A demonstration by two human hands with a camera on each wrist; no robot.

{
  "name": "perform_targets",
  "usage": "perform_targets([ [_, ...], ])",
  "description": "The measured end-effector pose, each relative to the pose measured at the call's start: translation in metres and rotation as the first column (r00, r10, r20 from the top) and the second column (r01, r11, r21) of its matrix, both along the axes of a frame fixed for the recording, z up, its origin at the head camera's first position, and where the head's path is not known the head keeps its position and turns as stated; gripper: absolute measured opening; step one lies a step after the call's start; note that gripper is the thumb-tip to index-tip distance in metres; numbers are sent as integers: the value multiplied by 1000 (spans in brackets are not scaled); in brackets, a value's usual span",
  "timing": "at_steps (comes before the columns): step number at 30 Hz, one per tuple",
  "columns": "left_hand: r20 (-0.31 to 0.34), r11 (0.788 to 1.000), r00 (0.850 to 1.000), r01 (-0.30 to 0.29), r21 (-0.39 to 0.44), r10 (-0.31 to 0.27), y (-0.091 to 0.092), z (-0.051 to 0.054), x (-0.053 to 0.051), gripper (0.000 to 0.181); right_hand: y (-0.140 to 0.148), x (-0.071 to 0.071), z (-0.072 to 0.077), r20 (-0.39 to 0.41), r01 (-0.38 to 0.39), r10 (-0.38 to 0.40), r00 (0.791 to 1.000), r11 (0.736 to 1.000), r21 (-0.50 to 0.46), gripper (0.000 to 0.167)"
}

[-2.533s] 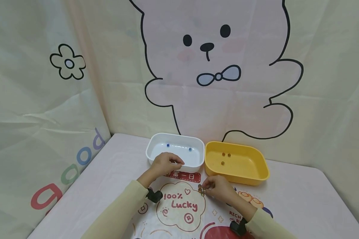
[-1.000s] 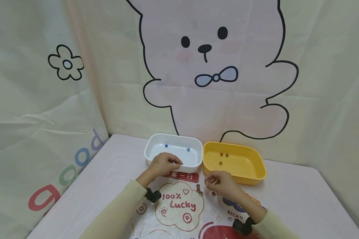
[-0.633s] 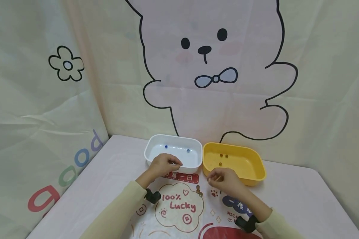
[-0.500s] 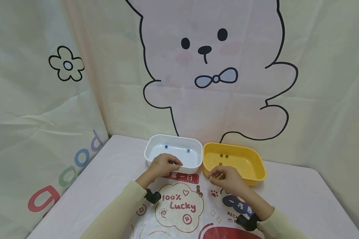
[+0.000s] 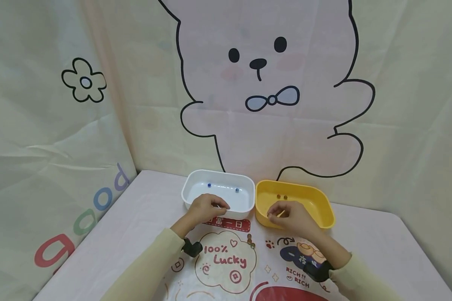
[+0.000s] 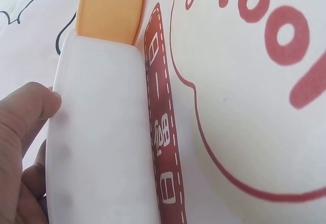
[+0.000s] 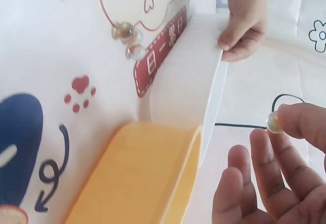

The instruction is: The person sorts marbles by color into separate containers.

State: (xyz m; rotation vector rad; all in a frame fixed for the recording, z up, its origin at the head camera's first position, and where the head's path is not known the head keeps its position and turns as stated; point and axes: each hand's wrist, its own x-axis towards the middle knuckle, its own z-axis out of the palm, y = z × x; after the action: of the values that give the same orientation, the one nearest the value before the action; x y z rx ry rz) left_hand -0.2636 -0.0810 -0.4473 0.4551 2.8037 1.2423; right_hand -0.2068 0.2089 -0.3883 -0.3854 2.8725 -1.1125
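My left hand (image 5: pixel 207 207) grips the near rim of a white plastic bin (image 5: pixel 245 177); fingertips show faintly through its wall in the left wrist view. Two blue marbles lie in that bin, one a blue marble (image 5: pixel 209 185) at the back left. Between thumb and forefinger, my right hand (image 5: pixel 295 217) pinches a clear glass marble (image 7: pixel 274 122) with an orange tint. This hand is above the near left part of the yellow bin (image 5: pixel 316 188). Two amber marbles (image 5: pixel 285 197) show inside the yellow bin; the hand covers what lies nearer.
Several loose marbles (image 5: pixel 250 241) sit close together on the tabletop, in front of where the bins meet. The bins stand side by side on a printed white cloth (image 5: pixel 226 276). A curtain with a bear drawing (image 5: pixel 263 138) hangs behind the table.
My right hand has lifted from the marbles on the cloth, moving right and away to above the yellow bin, carrying a marble. The left hand has stayed on the white bin's rim.
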Motion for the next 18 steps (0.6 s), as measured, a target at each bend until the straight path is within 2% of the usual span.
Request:
perform_targets([
  [5, 5, 1000, 1000, -5, 0, 5, 0, -1, 0, 7, 5, -3, 4, -30, -12, 12, 999, 1000, 2, 12],
  [18, 16, 1000, 1000, -5, 9, 5, 0, 1, 1, 7, 20, -20, 8, 46, -18, 22, 999, 996, -84, 19],
])
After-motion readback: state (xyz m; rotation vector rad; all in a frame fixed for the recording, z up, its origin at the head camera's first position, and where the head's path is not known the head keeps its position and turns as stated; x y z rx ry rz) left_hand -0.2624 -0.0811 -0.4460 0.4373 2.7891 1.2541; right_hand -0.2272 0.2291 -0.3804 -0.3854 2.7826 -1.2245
